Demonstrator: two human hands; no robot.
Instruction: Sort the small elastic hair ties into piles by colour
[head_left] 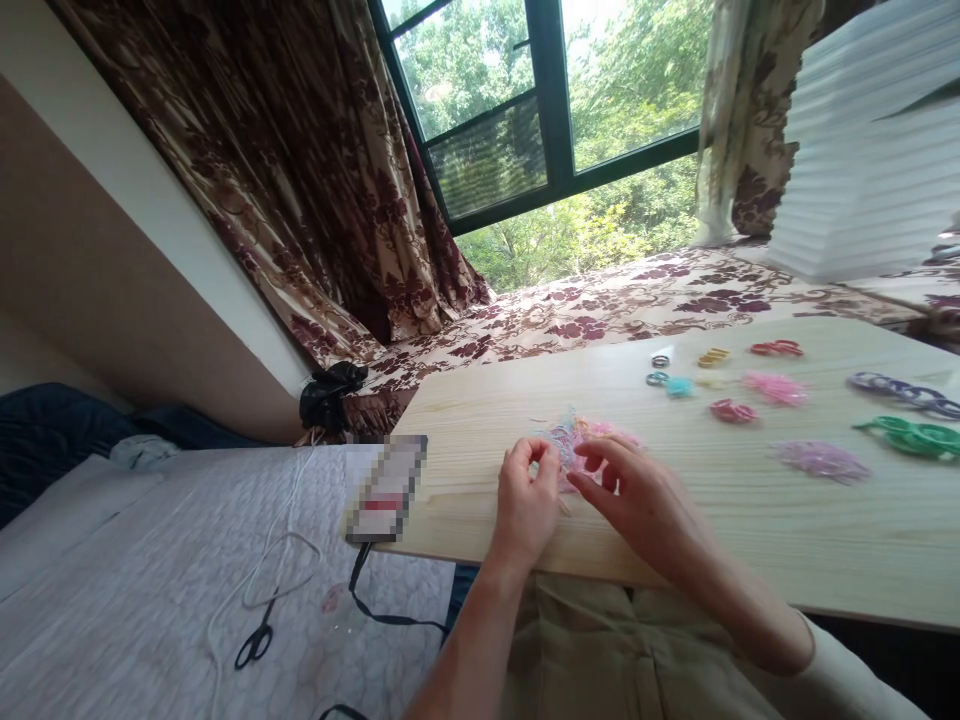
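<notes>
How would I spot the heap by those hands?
Below the window lies a pale wooden board. On it, the left hand and right hand are at a heap of thin strands. Unlike the pink heap and purple heap to its right, it mixes several colours.

The mixed strand pile (573,434) is partly hidden by the left hand (527,490) and right hand (636,490); whether anything is pinched cannot quite be told. The phone-like object (388,490) is blurred by pixelation. The bench (712,525) is cut off at the right.
</notes>
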